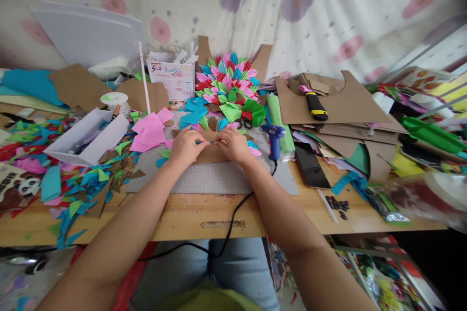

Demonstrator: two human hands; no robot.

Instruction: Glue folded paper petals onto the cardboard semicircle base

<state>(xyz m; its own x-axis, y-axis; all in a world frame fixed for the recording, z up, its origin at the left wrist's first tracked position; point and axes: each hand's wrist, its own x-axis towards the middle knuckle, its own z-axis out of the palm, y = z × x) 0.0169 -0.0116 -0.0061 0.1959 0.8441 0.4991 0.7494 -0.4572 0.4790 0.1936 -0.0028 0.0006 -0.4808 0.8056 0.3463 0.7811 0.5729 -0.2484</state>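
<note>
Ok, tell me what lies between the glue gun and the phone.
In the head view, the lower end of the green bundle lies between the glue gun and the phone.

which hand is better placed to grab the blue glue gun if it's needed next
Probably the right hand: the blue glue gun lies to its right, while the left hand would have to reach across. Both hands seem to pinch a small blue piece, though.
</note>
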